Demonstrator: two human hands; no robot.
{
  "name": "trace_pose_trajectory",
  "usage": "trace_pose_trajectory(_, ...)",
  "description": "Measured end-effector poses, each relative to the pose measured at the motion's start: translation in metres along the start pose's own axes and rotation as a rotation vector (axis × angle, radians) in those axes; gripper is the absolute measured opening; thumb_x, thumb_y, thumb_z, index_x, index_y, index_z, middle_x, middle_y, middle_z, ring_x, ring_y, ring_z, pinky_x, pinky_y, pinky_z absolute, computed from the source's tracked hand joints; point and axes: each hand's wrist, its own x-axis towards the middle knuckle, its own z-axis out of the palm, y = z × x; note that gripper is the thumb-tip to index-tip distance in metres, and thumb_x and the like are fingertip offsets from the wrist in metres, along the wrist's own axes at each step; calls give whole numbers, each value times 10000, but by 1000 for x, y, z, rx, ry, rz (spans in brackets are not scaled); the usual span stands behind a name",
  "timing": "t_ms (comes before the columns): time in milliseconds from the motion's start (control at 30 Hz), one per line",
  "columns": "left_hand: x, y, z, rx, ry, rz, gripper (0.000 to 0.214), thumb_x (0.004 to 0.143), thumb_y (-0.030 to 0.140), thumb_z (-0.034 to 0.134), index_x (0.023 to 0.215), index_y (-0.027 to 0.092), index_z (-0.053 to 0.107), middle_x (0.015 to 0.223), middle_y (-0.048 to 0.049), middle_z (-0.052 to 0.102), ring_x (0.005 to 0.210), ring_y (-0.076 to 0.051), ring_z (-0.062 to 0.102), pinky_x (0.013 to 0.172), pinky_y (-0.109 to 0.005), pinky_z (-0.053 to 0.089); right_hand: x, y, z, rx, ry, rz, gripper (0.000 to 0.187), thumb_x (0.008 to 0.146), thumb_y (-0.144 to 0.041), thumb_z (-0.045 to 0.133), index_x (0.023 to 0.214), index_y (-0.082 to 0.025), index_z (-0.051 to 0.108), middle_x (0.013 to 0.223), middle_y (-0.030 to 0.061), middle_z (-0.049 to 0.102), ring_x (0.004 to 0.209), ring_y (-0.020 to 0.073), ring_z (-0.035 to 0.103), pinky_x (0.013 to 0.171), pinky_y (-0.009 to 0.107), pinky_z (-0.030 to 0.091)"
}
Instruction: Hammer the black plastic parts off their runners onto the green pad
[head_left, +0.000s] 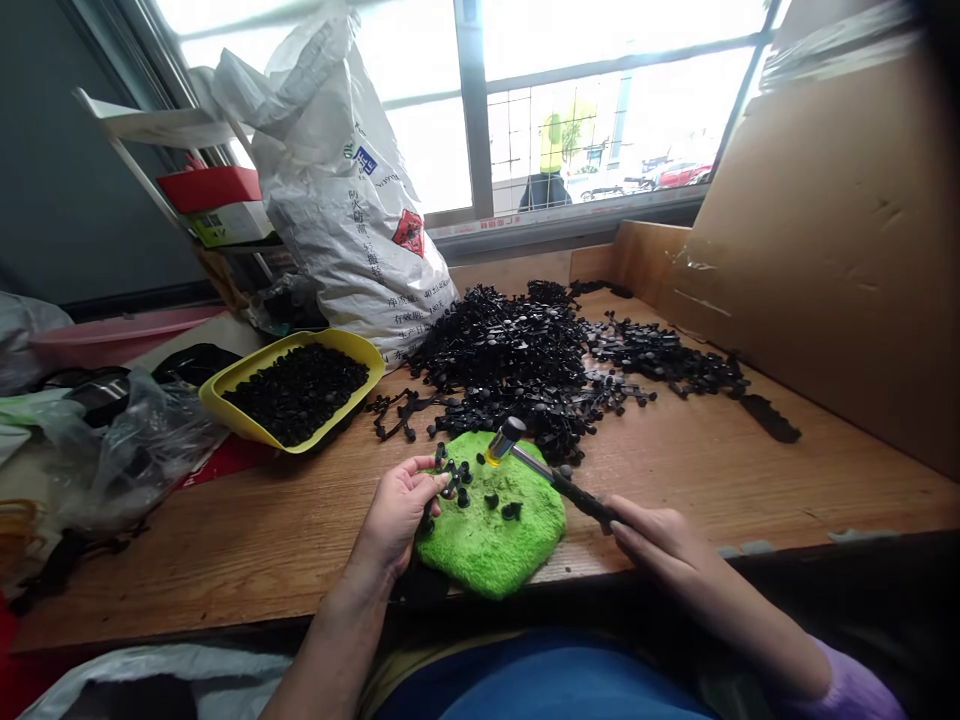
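My left hand (397, 512) pinches a black plastic sprue of small parts (450, 478) and holds it down on a green fuzzy cloth pad (491, 540) at the table's front edge. My right hand (651, 540) is closed round the black handle of a small hammer (551, 474). The hammer's head (504, 440) hovers just above the pad's far edge, to the right of the sprue. A few loose black pieces (501, 505) lie on the pad.
A large heap of black plastic sprues (525, 360) covers the middle of the wooden table (225, 530). A yellow tray (300, 345) of small black pieces stands left of it. Behind are a white sack (352, 220), clear bags at left (127, 440) and cardboard at right (832, 250).
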Motion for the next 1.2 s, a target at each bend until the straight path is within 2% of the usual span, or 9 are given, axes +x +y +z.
trace_pose_trajectory(300, 1, -2, -2, 7, -13, 17, 328, 671, 248, 664, 950, 110, 561, 610, -13, 629, 422, -26, 415, 413, -129, 274, 0, -3, 0, 10, 4, 15, 302, 939, -366, 296, 813, -184, 501, 665, -15, 495, 611, 148, 479, 568, 257, 345)
trace_pose_trajectory(867, 3, -4, 1, -9, 9, 9, 368, 599, 274, 714, 897, 123, 561, 575, 11, 615, 380, -36, 419, 386, -147, 275, 2, -2, 1, -17, -15, 9, 291, 936, -364, 313, 808, -186, 504, 646, -15, 501, 587, 142, 472, 549, 259, 341)
trace_pose_trajectory(1067, 3, -3, 1, 22, 21, 27, 369, 592, 272, 722, 879, 117, 550, 450, 78, 502, 352, -43, 393, 374, -151, 271, 11, -15, -3, -94, 19, -39, 272, 938, -354, 301, 826, -198, 493, 677, 4, 555, 613, 160, 514, 565, 262, 365)
trace_pose_trajectory(1200, 3, -1, 3, 43, 38, 28, 367, 582, 272, 724, 865, 112, 554, 430, 84, 488, 338, -41, 383, 365, -153, 259, 19, -26, -4, -190, 77, -105, 247, 948, -298, 265, 861, -204, 476, 676, 13, 556, 588, 162, 517, 555, 271, 365)
